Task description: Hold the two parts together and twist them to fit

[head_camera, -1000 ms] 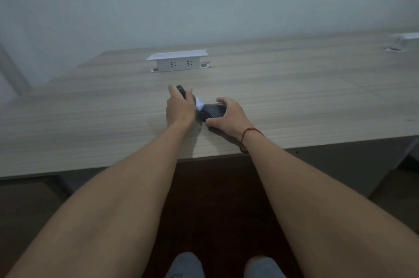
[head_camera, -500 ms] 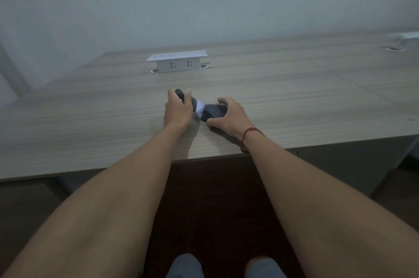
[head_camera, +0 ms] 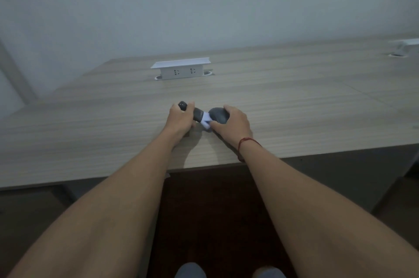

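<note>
A dark grey object lies on the wooden desk near its front edge, made of a slim handle, a white middle piece and a rounded dark end piece. My left hand grips the handle, fingers curled round it. My right hand holds the rounded end piece, thumb below and fingers over the top. A red string bracelet circles my right wrist.
A white pop-up socket box stands on the desk farther back. A second white fitting sits at the far right. A pale wall rises behind the desk. My knees show below, over a dark floor.
The two hands have drawn slightly apart along the object, and more of the white middle piece shows between the handle and the rounded end.
</note>
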Action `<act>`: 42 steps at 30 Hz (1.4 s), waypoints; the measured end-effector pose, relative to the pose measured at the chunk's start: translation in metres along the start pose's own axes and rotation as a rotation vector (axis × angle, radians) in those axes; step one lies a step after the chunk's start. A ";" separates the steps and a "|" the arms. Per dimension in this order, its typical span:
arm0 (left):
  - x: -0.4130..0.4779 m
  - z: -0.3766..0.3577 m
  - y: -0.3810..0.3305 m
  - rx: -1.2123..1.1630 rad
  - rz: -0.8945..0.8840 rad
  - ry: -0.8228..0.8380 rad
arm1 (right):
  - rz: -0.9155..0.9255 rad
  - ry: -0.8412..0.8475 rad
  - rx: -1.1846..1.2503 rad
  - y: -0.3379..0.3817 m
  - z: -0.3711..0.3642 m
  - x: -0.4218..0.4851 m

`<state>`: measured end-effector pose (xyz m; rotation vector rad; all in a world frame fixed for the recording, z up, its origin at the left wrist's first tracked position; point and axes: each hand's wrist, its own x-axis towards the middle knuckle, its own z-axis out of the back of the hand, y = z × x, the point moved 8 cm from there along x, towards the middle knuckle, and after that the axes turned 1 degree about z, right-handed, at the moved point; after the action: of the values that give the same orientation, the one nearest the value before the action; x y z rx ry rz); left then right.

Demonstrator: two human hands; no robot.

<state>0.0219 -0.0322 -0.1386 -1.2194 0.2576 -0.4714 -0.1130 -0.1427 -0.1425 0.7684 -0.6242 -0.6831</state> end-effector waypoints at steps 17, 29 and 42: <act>-0.008 0.001 -0.003 0.150 0.145 0.139 | 0.017 -0.055 0.016 0.003 -0.003 0.003; -0.010 0.006 -0.001 0.051 0.103 -0.100 | 0.074 0.004 -0.031 0.008 -0.015 0.005; -0.012 -0.009 -0.008 0.080 0.050 0.071 | 0.064 -0.040 -0.052 0.002 -0.009 0.008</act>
<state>0.0058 -0.0359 -0.1346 -1.1171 0.3268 -0.4777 -0.1005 -0.1441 -0.1440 0.6852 -0.6619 -0.6550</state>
